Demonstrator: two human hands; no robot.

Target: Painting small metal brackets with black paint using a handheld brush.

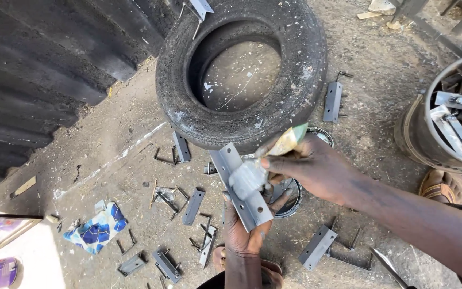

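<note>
**Kid:** What is the left hand (246, 231) doing?

**Helper:** It is closed around the bottom of a gray metal bracket (240, 184). It holds the bracket up off the ground so the flat side faces up.

**Kid:** And the right hand (308, 168)?

**Helper:** It comes in from three o'clock. Its fingers are pinched shut on a paintbrush (274, 155), and the gray, wet tip touches the bracket.

**Kid:** Where is the paint?

**Helper:** A paint can (290, 197) sits just under the hands, close enough to dip.

**Kid:** What else is there?

**Helper:** An old tire (185, 80) lies at twelve o'clock. More painted brackets (192, 206) lie spread apart on the dirt floor (118, 160) at eight o'clock, likely so they don't touch. A metal bucket (421, 134) of parts stands at three o'clock.
</note>
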